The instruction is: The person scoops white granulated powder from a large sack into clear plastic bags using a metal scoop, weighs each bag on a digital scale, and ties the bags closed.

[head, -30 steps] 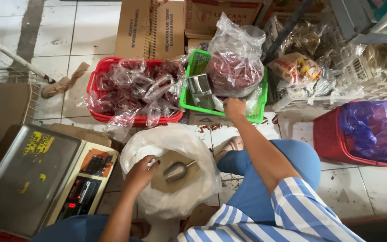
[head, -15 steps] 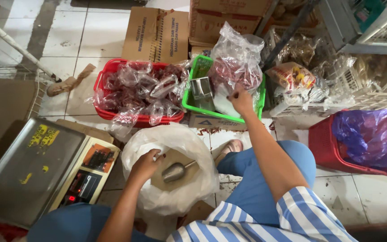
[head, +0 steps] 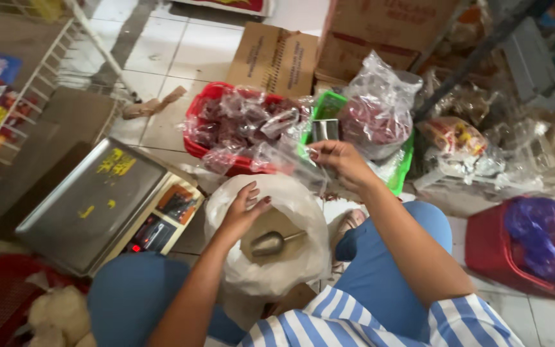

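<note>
Metal weighing scale (head: 91, 199) sits on the floor, left of the knees. White sack (head: 271, 257) stands open between the legs, brown powder inside. Red basket (head: 239, 128) of packets beyond it. Left hand (head: 242, 212) rests on the sack's rim, fingers loose, gripping nothing. Right hand (head: 335, 160) pinches an empty clear plastic bag (head: 290, 160) above the sack. Metal scoop (head: 271, 243) lies in the powder.

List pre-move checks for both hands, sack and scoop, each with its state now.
1. Right hand grips a clear plastic bag: ok.
2. Clear plastic bag mouth open: cannot tell.
3. Left hand rests on the white sack rim: ok.
4. Metal scoop lies in the sack, unheld: ok.
5. Scale pan bare: ok.
6. Scale display reading: cannot tell.
</note>
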